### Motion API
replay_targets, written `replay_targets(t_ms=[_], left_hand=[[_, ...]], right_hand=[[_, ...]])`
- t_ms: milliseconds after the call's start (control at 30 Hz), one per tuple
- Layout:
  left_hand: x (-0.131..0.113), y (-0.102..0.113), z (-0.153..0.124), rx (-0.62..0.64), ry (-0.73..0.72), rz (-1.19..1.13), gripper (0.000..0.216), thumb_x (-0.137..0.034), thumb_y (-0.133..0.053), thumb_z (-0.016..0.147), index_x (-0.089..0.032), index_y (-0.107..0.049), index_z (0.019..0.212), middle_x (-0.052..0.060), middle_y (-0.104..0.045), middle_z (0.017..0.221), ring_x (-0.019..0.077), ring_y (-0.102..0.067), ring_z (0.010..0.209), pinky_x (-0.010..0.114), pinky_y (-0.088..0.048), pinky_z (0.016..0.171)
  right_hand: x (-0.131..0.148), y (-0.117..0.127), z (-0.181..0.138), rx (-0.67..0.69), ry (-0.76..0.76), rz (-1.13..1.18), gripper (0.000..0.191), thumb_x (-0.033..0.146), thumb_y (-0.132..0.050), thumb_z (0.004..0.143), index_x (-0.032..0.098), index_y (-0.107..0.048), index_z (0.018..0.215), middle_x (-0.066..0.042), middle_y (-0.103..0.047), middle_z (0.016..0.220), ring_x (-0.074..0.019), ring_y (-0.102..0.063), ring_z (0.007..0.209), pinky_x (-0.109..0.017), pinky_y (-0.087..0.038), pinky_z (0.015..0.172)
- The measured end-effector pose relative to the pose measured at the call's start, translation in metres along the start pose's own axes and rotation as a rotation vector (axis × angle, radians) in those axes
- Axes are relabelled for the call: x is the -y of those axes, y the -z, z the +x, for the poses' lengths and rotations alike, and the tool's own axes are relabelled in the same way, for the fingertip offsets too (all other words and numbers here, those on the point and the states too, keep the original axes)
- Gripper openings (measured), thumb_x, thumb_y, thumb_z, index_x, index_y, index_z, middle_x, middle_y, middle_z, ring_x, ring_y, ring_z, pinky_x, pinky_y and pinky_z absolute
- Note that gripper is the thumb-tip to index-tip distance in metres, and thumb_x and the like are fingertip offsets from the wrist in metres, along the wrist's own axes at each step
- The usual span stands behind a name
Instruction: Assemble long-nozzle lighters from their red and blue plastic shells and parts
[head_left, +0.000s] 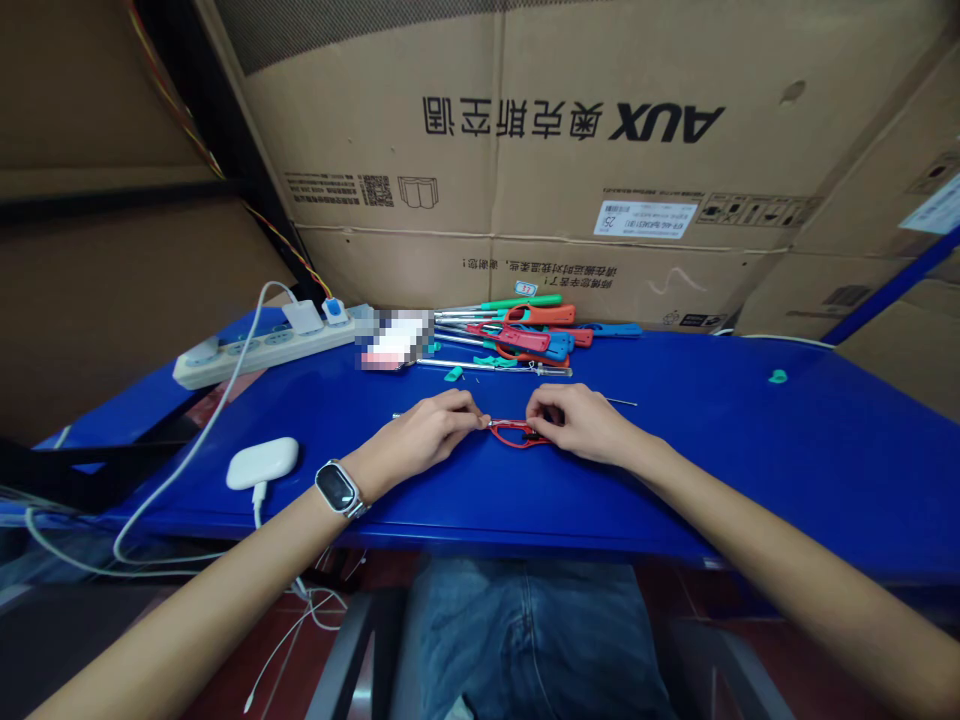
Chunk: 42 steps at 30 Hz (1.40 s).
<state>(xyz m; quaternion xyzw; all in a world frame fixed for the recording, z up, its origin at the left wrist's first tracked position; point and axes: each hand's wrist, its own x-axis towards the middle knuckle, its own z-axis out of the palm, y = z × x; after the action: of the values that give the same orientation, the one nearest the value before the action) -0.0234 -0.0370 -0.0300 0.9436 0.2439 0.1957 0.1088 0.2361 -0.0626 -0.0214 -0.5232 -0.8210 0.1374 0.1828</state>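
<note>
Both my hands rest on the blue table [750,460] near its front edge. My left hand [427,435], with a watch on its wrist, pinches the metal shaft end of a small red-handled tool [516,432]. My right hand [581,422] grips the red handle of the same tool from the right. The tool lies low over the table between the two hands. Its thin metal shaft pokes out left of my left hand.
A pile of red, blue and green handled tools [525,335] lies at the table's back. A white power strip [262,345] and a white power bank [262,462] with cables sit at left. A small green cap [778,377] lies at right. Cardboard boxes [570,150] stand behind.
</note>
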Motion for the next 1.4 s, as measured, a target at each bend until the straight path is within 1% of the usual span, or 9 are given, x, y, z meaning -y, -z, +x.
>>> replay_targets(t_ms=[233, 433, 567, 733, 833, 1000, 1200, 1400], left_hand=[[-0.001, -0.001, 0.000, -0.020, -0.027, 0.068, 0.030, -0.017, -0.042, 0.100, -0.018, -0.071, 0.107, 0.008, -0.064, 0.102, 0.0177, -0.064, 0.093, 0.030, -0.054, 0.081], [-0.001, -0.005, 0.000, -0.094, -0.042, 0.059, 0.030, -0.016, -0.043, 0.100, -0.018, -0.072, 0.101, 0.008, -0.065, 0.097, 0.0171, -0.064, 0.090, 0.029, -0.055, 0.079], [0.000, -0.004, 0.000, -0.059, -0.053, 0.079, 0.029, -0.014, -0.044, 0.099, -0.018, -0.073, 0.104, 0.008, -0.065, 0.100, 0.0177, -0.064, 0.092, 0.030, -0.055, 0.080], [-0.001, -0.002, -0.003, -0.014, -0.098, 0.176, 0.036, -0.011, -0.042, 0.096, -0.019, -0.070, 0.117, 0.010, -0.063, 0.106, 0.0194, -0.062, 0.093, 0.033, -0.056, 0.082], [-0.001, -0.003, -0.004, -0.005, -0.099, 0.194, 0.035, -0.013, -0.044, 0.096, -0.019, -0.069, 0.120, 0.010, -0.063, 0.109, 0.0204, -0.062, 0.096, 0.034, -0.056, 0.083], [0.000, -0.005, -0.002, -0.053, -0.048, 0.070, 0.027, -0.024, -0.046, 0.100, -0.018, -0.072, 0.107, 0.009, -0.065, 0.105, 0.0188, -0.063, 0.094, 0.033, -0.056, 0.084], [0.006, -0.006, 0.009, -0.075, 0.052, -0.051, 0.019, -0.024, -0.052, 0.098, -0.018, -0.069, 0.093, 0.006, -0.065, 0.093, 0.0174, -0.063, 0.087, 0.031, -0.052, 0.081], [0.018, -0.005, 0.011, -0.072, 0.095, -0.048, 0.019, -0.023, -0.052, 0.097, -0.018, -0.068, 0.087, 0.006, -0.064, 0.093, 0.0174, -0.063, 0.087, 0.031, -0.051, 0.081]], right_hand=[[0.002, 0.001, -0.001, 0.006, -0.004, -0.008, 0.008, 0.021, -0.058, 0.084, 0.023, -0.066, 0.081, 0.002, -0.067, 0.077, -0.0111, -0.055, 0.065, -0.024, -0.028, 0.056], [0.002, 0.002, -0.001, 0.000, -0.005, -0.016, 0.008, 0.020, -0.058, 0.084, 0.022, -0.066, 0.081, 0.002, -0.067, 0.078, -0.0113, -0.055, 0.066, -0.024, -0.028, 0.056], [0.002, 0.003, -0.001, 0.006, -0.013, -0.017, 0.009, 0.020, -0.058, 0.084, 0.022, -0.066, 0.081, 0.001, -0.067, 0.077, -0.0114, -0.056, 0.065, -0.024, -0.028, 0.056], [0.003, 0.004, -0.002, 0.002, -0.018, -0.021, 0.008, 0.021, -0.058, 0.084, 0.023, -0.066, 0.082, 0.002, -0.067, 0.077, -0.0112, -0.055, 0.064, -0.024, -0.028, 0.056], [0.003, 0.003, -0.002, 0.001, -0.020, -0.020, 0.008, 0.022, -0.058, 0.084, 0.023, -0.066, 0.082, 0.002, -0.067, 0.077, -0.0115, -0.056, 0.065, -0.024, -0.028, 0.056], [0.001, 0.002, -0.002, -0.017, -0.005, -0.018, 0.009, 0.021, -0.058, 0.084, 0.023, -0.067, 0.081, 0.001, -0.067, 0.078, -0.0120, -0.056, 0.065, -0.024, -0.028, 0.056], [-0.003, -0.003, 0.002, -0.046, 0.004, -0.009, 0.009, 0.023, -0.060, 0.084, 0.024, -0.069, 0.082, 0.002, -0.069, 0.082, -0.0117, -0.057, 0.068, -0.025, -0.030, 0.058], [-0.004, -0.011, 0.011, -0.135, -0.004, 0.006, 0.010, 0.025, -0.063, 0.085, 0.024, -0.072, 0.083, 0.000, -0.069, 0.084, -0.0123, -0.059, 0.070, -0.024, -0.031, 0.060]])
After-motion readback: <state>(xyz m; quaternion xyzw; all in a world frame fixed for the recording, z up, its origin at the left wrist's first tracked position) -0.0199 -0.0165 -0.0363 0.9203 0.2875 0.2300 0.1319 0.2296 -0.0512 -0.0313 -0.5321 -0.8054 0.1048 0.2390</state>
